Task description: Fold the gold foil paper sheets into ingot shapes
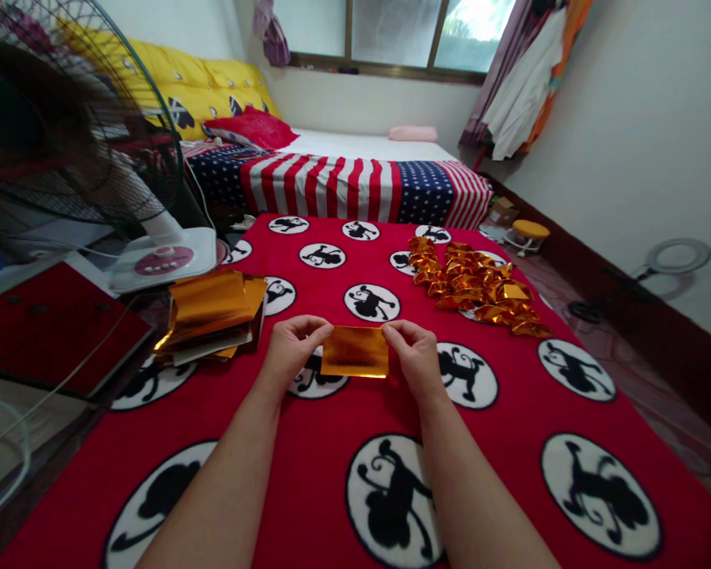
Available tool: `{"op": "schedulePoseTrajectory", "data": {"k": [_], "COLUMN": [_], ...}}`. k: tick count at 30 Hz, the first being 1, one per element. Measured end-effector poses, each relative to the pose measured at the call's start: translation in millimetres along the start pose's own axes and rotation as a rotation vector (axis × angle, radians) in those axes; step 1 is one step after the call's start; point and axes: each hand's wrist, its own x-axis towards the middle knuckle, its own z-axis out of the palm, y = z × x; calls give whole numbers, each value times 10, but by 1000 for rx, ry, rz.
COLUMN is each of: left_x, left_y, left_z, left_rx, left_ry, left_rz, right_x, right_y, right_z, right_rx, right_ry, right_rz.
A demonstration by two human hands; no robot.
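Note:
Between my two hands a sheet of gold foil paper [355, 352] is stretched out, a shiny rectangle just above the red cloth. My left hand [297, 344] pinches its upper left corner between thumb and fingers. At the upper right corner, my right hand [413, 352] grips the same sheet in a pinch. A stack of gold foil sheets [210, 308] lies to the left of my hands, its edges uneven. Over on the right sit rows of folded gold foil pieces [474, 276], several of them close together.
The red cloth [308, 482] with monkey prints covers the surface under my hands. An electric fan [166, 253] stands at the left beside a dark red case [53, 324]. Beyond is a bed [355, 190]; at the right are a yellow stool [530, 230] and a ring light [679, 256].

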Motion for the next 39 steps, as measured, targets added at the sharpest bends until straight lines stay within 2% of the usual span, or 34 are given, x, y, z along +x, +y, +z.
{"op": "schedulePoseTrajectory", "data": {"k": [3, 6, 10, 15, 18, 24, 28, 35, 39], "left_x": [9, 12, -17, -65, -65, -48, -53, -48, -37], "left_y": [-20, -18, 46, 132, 141, 117, 122, 64, 51], "left_z": [-7, -16, 11, 73, 90, 84, 80, 81, 91], "left_rx": [62, 157, 188, 131, 72, -82, -110, -75, -164], "left_ry": [0, 62, 162, 256, 271, 202, 147, 120, 132], "left_rz": [58, 171, 260, 138, 98, 51, 21, 18, -6], "right_x": [2, -8, -57, -98, -93, -81, -62, -53, -66], "right_y": [-26, -51, -54, -16, 1, 5, 30, 49, 11], "right_z": [-4, 9, 70, 138, 148, 148, 142, 135, 147], "right_rx": [-114, -207, -167, -5, 41, 79, 102, 126, 128], "right_ry": [28, 57, 129, 138, 131, 134, 155, 149, 142], "right_rz": [-72, -144, -150, -145, -171, -197, -184, -150, -131]}}
